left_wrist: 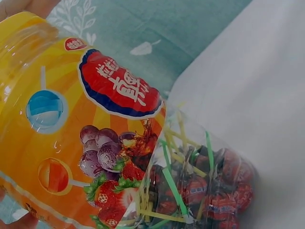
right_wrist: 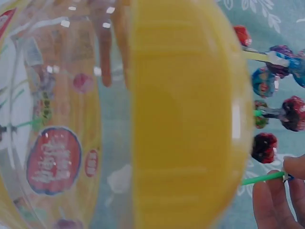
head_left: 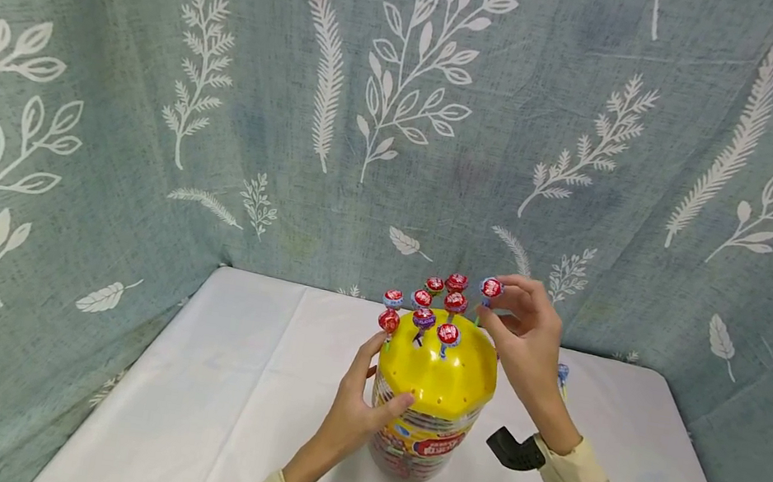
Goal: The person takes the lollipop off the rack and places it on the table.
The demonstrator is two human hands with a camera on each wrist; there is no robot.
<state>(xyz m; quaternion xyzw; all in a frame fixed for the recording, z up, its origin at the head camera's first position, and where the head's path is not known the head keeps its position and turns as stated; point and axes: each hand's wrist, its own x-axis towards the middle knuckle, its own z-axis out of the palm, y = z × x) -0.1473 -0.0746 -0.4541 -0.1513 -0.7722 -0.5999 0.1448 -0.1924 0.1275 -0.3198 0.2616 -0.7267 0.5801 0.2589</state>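
Observation:
A clear plastic candy jar (head_left: 407,462) with a domed yellow lid (head_left: 459,381) stands on the table. Several wrapped lollipops (head_left: 455,303) stick up from the back and left of the lid. My left hand (head_left: 355,403) grips the jar at its top left, thumb on the lid's front edge. With thumb and fingers, my right hand (head_left: 525,337) pinches a red-and-blue lollipop (head_left: 491,287) just under its head. In the right wrist view its green stick (right_wrist: 262,179) reaches the lid's top. More lollipops (left_wrist: 221,205) show inside the jar's lower part in the left wrist view.
The jar stands on a white-covered table (head_left: 245,386). Behind my right wrist, another blue-wrapped lollipop (head_left: 563,374) is partly visible. A grey-green curtain (head_left: 331,208) with white leaf prints hangs around the table's back and sides.

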